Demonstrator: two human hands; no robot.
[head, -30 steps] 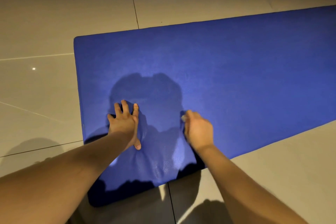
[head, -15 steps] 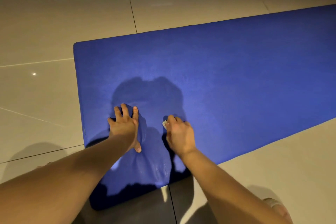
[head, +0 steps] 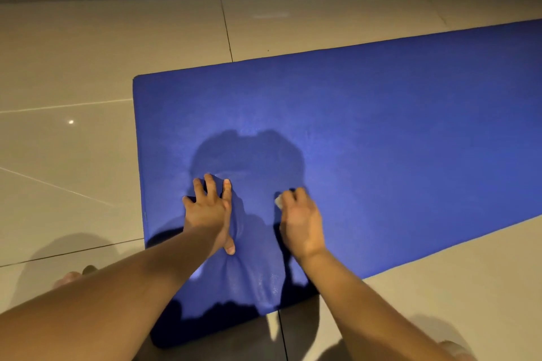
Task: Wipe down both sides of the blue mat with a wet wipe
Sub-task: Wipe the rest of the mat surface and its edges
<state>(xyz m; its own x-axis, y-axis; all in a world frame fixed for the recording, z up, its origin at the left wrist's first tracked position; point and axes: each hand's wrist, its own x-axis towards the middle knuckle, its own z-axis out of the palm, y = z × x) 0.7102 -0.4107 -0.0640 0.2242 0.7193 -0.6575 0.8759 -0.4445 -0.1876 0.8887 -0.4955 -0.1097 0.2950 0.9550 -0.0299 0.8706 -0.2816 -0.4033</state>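
- Grip first: the right hand [head: 299, 223] has its fingers curled over the wet wipe [head: 278, 201], bunched tight, with only a pale corner showing past the fingertips.
- It's pressing that wipe onto the blue mat [head: 381, 141], which lies flat on the tiled floor [head: 73, 53], top face up, long end running off to the right.
- The left hand [head: 209, 208] has a wide grip, fingers spread, palm pinning the mat near its short end.
- Watch that crease! The mat puckers beside the left thumb, and a stroke across it would likely skip the folded strip.
- The tiles look glossy, so a hard push could slide the whole mat if the bracing hand lifts.
- With so little wipe showing, it may roll up or slip out from under the fingers.
- I'd say it's early going, with plenty of the top face left and the underside not yet turned up.
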